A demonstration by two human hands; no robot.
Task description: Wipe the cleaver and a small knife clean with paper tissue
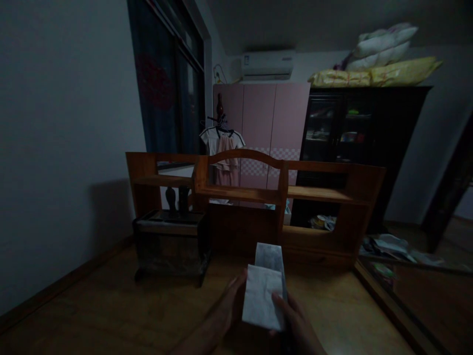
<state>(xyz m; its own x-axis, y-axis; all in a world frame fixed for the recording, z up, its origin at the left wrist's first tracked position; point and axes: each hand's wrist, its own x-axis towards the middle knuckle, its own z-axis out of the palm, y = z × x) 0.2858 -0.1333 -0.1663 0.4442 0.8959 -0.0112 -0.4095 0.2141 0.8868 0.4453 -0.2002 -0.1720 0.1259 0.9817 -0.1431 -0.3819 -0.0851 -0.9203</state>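
Observation:
In front of me, low in the head view, a white folded sheet, like paper or tissue, lies over the near part of a pale grey box-shaped thing. My right hand is closed on the sheet's right side, its thumb on top and a fingertip showing beneath the lower edge. On the other side, my left hand is against the sheet's left edge, its fingers partly hidden behind it. Dim light hides whether the sheet and the box are joined.
A wooden shelf unit stands across the wooden surface. A dark box-like stand with dark handles sticking up is at left, near the wall. Beyond are a pink wardrobe, hanging clothes and a dark cabinet.

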